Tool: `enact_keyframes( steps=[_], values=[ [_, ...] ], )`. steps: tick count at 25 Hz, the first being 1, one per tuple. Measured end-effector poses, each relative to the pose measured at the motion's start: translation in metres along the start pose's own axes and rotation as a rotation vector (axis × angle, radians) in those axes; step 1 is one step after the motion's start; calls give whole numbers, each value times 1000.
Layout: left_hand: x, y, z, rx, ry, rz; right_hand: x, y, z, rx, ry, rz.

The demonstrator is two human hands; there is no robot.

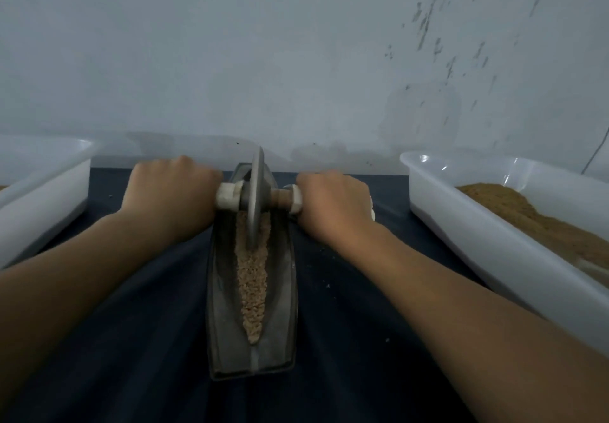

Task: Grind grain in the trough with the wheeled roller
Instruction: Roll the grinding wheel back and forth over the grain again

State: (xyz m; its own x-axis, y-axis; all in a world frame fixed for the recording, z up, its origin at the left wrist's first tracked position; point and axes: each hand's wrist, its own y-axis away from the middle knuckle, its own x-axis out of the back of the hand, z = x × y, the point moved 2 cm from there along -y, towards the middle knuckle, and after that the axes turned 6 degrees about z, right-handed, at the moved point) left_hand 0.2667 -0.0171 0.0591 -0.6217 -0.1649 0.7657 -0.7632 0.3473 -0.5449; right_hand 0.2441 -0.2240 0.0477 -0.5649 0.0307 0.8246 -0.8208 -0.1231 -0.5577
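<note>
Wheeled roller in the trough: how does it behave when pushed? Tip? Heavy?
Likely rolls freely: the wheeled roller is a thin disc on an axle, sitting in the trough groove. Probably tips sideways if released: narrow rim, with left hand and right hand each gripping a handle. Looks like grey metal, so probably heavy for its size.

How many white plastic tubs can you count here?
2: left tub at the left edge, contents unseen; right tub at the right edge, holding brown powder. Others may be out of view.

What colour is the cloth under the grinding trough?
Dark navy blue. The cloth under the trough shows best in the head view.
</note>
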Motion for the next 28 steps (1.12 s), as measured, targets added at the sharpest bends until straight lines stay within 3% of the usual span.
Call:
enact_keyframes(
  steps=[3,8,11,14,17,21,24,26,28],
  values=[
    [6,41,-12,-58,85,-76,28,42,2,124,51,48],
    [40,70,-26,-222,63,208,68,81,9,231,103,297],
    [12,54,-12,-124,-19,55,38,54,5,136,164,128],
    [-13,10,-6,28,14,10,5,-9,-3,4,108,-17],
    [-15,-2,-11,114,140,-85,5,-31,-9,33,155,1],
    [16,48,-2,-48,-6,72,26,34,1,34,45,-58],
    [52,71,-10,-234,47,280,49,76,11,122,55,62],
    [51,72,-12,-213,59,226,50,81,12,167,54,166],
    [31,62,-6,-146,-2,81,40,60,8,116,111,158]
  ],
)
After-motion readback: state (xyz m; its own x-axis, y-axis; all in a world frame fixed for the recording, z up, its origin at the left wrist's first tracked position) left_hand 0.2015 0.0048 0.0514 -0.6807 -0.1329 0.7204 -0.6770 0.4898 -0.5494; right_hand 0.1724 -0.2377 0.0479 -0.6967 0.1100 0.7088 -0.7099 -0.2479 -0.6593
